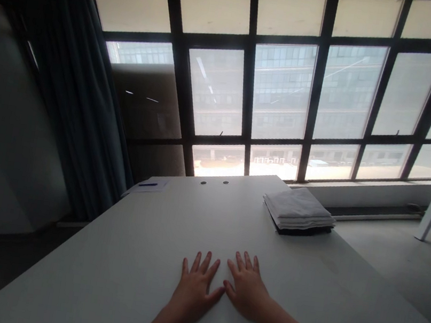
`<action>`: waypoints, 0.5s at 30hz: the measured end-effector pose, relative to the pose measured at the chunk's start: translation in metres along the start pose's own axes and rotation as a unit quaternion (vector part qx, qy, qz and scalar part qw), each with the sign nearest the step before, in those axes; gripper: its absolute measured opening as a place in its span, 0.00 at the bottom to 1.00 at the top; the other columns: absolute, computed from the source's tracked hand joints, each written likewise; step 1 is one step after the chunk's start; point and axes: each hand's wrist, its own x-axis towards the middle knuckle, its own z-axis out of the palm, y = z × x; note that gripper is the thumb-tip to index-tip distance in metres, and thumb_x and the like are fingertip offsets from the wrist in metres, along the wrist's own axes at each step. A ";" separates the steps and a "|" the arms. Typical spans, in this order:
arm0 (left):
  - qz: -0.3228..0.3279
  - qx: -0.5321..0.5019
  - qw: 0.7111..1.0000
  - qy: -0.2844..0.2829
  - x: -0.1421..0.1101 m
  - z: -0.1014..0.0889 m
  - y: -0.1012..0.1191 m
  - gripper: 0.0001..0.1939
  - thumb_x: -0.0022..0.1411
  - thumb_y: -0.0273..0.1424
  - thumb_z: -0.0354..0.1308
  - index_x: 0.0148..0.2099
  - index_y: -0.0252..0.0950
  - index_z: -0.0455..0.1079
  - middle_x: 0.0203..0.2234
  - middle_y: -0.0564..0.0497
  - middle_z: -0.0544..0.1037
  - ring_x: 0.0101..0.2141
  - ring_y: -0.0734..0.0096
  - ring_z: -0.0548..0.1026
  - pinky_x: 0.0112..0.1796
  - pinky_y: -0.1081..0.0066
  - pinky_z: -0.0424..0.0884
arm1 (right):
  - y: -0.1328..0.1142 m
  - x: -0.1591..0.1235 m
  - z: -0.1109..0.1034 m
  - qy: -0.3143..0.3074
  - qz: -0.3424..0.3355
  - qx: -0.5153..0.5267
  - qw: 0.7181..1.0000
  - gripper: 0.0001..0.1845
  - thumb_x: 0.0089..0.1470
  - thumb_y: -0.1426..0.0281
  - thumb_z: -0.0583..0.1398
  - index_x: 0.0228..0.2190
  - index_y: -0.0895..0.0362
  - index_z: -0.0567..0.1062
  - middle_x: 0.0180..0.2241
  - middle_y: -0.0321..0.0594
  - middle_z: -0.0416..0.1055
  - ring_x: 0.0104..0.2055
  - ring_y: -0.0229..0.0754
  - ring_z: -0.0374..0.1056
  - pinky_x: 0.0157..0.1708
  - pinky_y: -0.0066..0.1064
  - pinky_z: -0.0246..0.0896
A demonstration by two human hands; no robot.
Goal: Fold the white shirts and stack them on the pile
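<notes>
Okay, left hand and right hand pressed flat on white tabletop, fingers spread open; folded cloths sitting near far right edge.

Folded pale cloths stacked flat, dark layer underneath, on white table.

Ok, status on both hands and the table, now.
Left hand and right hand flat on white tabletop, empty, fingers spread. Folded cloth stack ahead, untouched.
</notes>
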 end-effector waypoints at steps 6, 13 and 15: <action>0.001 -0.010 1.000 0.004 -0.001 -0.001 0.000 0.41 0.64 0.66 0.36 0.74 0.57 0.46 0.74 0.53 0.43 0.72 0.45 0.38 0.65 0.33 0.32 | -0.001 0.000 -0.001 -0.003 0.009 -0.004 1.000 0.35 0.65 0.50 0.48 0.68 0.50 0.59 0.72 0.52 0.44 0.74 0.64 0.33 0.68 0.60 0.19; 0.007 -0.023 1.000 0.012 -0.002 -0.002 0.002 0.42 0.64 0.67 0.36 0.74 0.57 0.47 0.74 0.52 0.44 0.72 0.45 0.39 0.65 0.33 0.32 | -0.005 -0.001 -0.006 -0.018 0.017 -0.013 1.000 0.36 0.65 0.50 0.49 0.69 0.51 0.58 0.73 0.51 0.43 0.74 0.63 0.32 0.68 0.59 0.18; 0.005 -0.024 1.000 0.009 -0.003 -0.003 0.002 0.42 0.64 0.67 0.36 0.74 0.57 0.47 0.74 0.51 0.44 0.72 0.45 0.39 0.65 0.34 0.32 | -0.005 -0.002 -0.007 -0.021 0.018 -0.013 1.000 0.36 0.65 0.50 0.49 0.69 0.51 0.57 0.73 0.52 0.43 0.74 0.63 0.32 0.68 0.59 0.18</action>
